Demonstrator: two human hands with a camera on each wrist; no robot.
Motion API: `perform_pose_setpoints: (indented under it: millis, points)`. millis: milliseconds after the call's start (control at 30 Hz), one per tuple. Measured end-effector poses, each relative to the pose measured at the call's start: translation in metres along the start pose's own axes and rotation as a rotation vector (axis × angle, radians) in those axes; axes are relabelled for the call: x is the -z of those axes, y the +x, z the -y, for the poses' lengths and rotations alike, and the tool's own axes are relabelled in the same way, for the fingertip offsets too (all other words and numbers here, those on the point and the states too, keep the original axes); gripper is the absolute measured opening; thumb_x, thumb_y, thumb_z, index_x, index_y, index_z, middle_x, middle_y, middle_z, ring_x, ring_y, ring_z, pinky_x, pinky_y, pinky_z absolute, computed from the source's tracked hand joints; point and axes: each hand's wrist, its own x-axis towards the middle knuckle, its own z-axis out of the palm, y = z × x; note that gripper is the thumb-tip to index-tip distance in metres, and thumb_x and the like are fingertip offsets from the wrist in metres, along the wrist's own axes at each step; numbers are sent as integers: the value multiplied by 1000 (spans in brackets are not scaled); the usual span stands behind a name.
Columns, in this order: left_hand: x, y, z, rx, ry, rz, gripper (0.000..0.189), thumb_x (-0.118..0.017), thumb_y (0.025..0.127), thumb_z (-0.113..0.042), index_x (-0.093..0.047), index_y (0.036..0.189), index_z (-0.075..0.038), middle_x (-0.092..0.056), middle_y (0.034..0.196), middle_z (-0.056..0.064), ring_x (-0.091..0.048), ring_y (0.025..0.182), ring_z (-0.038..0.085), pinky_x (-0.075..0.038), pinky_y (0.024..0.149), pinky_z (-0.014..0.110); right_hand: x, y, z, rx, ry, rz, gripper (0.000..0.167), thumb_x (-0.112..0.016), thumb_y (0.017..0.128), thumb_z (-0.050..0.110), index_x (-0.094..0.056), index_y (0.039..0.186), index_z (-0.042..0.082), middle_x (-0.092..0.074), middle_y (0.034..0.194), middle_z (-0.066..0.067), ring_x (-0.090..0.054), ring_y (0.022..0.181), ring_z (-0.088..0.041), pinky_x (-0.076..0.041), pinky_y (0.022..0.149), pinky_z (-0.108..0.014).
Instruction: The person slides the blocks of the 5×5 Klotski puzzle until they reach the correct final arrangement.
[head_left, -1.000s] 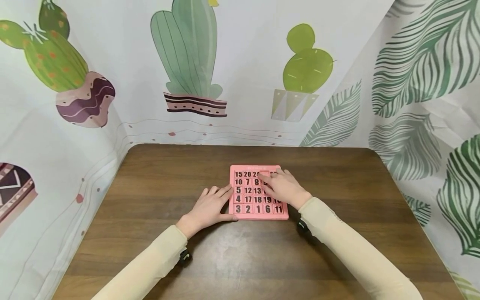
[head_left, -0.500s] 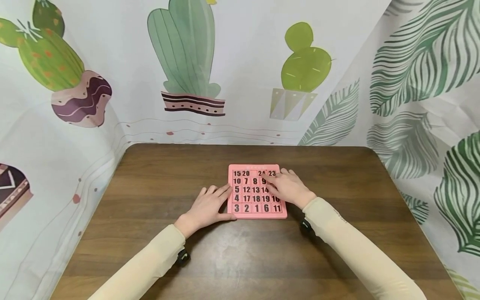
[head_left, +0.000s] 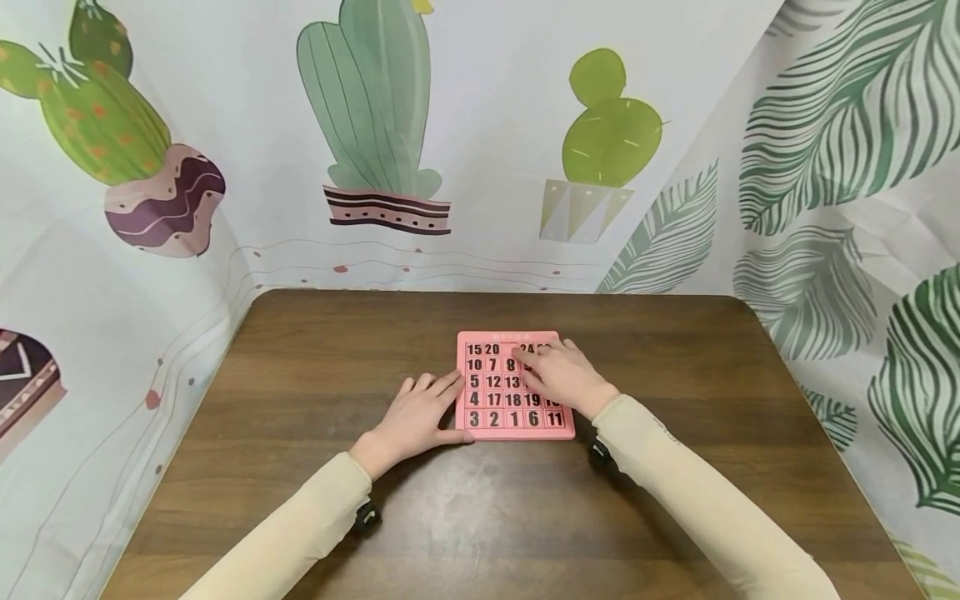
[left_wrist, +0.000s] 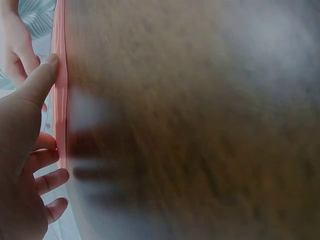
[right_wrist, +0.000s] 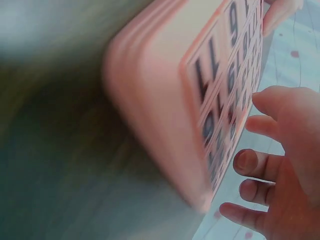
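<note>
A pink sliding number puzzle (head_left: pixel 517 433) lies flat on the table, its black-numbered tiles in rows. Its top row has a gap in the third place, between 20 and 24. My left hand (head_left: pixel 414 418) rests at the puzzle's left side, fingers touching the left edge and thumb against the near left corner. In the left wrist view, the thumb (left_wrist: pixel 42 80) lies on the pink rim. Over the upper right tiles is my right hand (head_left: pixel 566 377), index fingertip just above the 8 tile by the gap. Several right-hand tiles are hidden beneath it. The right wrist view shows its fingers (right_wrist: pixel 257 167) apart.
The puzzle lies on a brown wooden table (head_left: pixel 337 350) with rounded far corners. A white cloth (head_left: pixel 495 167) printed with cacti and leaves hangs behind and at both sides. Each wrist carries a small black device (head_left: pixel 367 517).
The 24 tile slid one place right, moving the gap from fourth to third place in the top row. My right hand then shifted left towards the gap. The left hand stayed put.
</note>
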Motion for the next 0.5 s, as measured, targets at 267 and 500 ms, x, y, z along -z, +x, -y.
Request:
perform_pose_setpoints:
  millis: [267,500]
  points:
    - [-2,1,-2,-3,-8,5,100,-65,87,-74,-44,159,-8,-40,165,9,-49,128,31,-36,95,47,1,17,20,25,-7,29,44,-56,107,35,-63,147,20,-74,103,-11,-60,100,-30,-47,91,-50]
    - [-1,0,-1,5,-13,5,100,-65,87,-74,-43,159,-8,-40,166,9,-50,127,30,-37,94,47,-2,17,18,3,2,54,45,-55,107,37,-60,150,22,-75,105,-10,-61,103,-31,-46,95,-51]
